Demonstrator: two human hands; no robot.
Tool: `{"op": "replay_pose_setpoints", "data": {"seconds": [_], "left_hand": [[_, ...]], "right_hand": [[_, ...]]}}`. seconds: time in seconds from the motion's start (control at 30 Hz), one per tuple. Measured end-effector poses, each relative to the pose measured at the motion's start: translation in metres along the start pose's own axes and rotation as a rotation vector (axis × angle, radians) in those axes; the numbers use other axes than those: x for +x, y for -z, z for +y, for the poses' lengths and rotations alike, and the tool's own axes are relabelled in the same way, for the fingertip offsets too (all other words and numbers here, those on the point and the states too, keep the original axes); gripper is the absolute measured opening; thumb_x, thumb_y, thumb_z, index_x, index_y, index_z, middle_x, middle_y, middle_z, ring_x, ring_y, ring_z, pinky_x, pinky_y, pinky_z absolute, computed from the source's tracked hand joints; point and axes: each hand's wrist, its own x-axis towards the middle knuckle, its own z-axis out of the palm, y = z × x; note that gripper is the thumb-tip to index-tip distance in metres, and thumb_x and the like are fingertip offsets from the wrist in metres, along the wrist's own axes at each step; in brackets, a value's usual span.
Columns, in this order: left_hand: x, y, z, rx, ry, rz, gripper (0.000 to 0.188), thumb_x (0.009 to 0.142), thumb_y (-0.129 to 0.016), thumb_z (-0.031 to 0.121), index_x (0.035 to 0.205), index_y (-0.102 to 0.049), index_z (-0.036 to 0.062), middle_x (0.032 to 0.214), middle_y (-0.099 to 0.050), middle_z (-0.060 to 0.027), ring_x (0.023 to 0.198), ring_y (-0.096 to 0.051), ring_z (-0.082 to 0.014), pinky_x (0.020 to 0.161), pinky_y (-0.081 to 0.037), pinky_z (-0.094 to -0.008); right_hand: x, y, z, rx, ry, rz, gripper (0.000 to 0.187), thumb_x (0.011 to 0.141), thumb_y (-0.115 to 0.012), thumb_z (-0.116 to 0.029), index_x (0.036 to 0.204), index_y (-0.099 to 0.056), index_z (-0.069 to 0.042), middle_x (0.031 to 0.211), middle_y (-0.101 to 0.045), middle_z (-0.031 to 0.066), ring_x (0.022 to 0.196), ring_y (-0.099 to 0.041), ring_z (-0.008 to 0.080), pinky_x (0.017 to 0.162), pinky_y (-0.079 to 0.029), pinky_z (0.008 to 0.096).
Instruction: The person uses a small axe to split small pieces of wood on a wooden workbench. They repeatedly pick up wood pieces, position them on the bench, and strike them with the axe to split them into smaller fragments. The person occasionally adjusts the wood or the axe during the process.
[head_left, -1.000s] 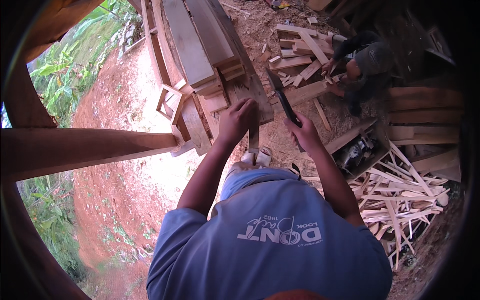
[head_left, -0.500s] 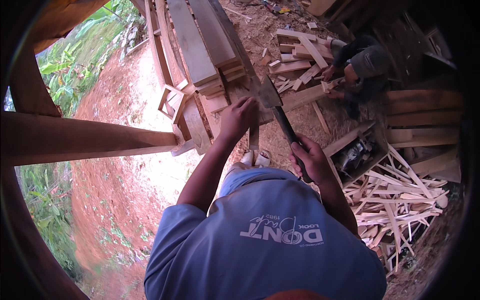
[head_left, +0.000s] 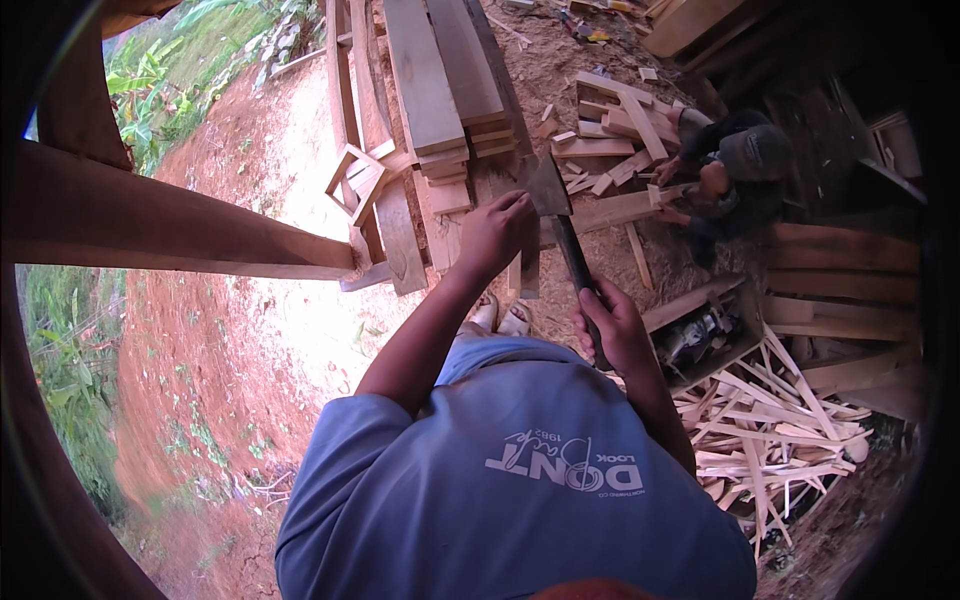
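My right hand (head_left: 615,325) is wrapped round the long dark handle of a broad-bladed chopping tool (head_left: 570,250). Its grey blade (head_left: 548,190) points up and away, beside the fingers of my left hand (head_left: 495,235). That left hand is closed at the top of a narrow wooden strip (head_left: 529,272), which shows below it; the fingers' grip is partly hidden. Just beyond my left hand lies a stack of planks (head_left: 430,100). I cannot tell whether the blade touches the strip.
A small wooden frame (head_left: 365,190) rests left of the planks. A thick post (head_left: 180,215) crosses the left side. At the right, another person (head_left: 735,170) crouches by cut wood pieces (head_left: 625,130). Nearer are a wooden box (head_left: 705,330) with a machine inside and a pile of offcuts (head_left: 770,420).
The view has shifted slightly. Both hands keep their holds, and the blade stays close beside my left fingers. The other person's hand has moved a little over the wood.
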Motion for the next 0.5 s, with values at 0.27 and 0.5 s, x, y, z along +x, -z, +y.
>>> {"op": "replay_pose_setpoints", "data": {"seconds": [0.27, 0.5], "left_hand": [[-0.003, -0.003, -0.007, 0.061, -0.072, 0.024, 0.031, 0.088, -0.071, 0.013, 0.118, -0.07, 0.0066, 0.12, -0.073, -0.0122, 0.102, -0.074, -0.0335, 0.079, -0.062, -0.0421], [-0.001, 0.002, -0.002, 0.085, -0.095, -0.003, 0.03, 0.089, -0.069, 0.011, 0.118, -0.068, 0.0038, 0.116, -0.072, -0.014, 0.103, -0.073, -0.0339, 0.083, -0.061, -0.0435]], "right_hand": [[0.001, 0.001, 0.002, -0.037, -0.025, -0.015, 0.039, 0.111, -0.059, -0.027, 0.141, -0.053, -0.003, 0.075, -0.056, 0.0004, 0.054, -0.051, 0.006, 0.047, -0.042, 0.0232], [-0.008, -0.008, -0.01, -0.006, 0.019, 0.006, 0.037, 0.112, -0.058, -0.028, 0.139, -0.054, -0.003, 0.075, -0.056, 0.0002, 0.053, -0.051, 0.0059, 0.046, -0.042, 0.0233]]}}
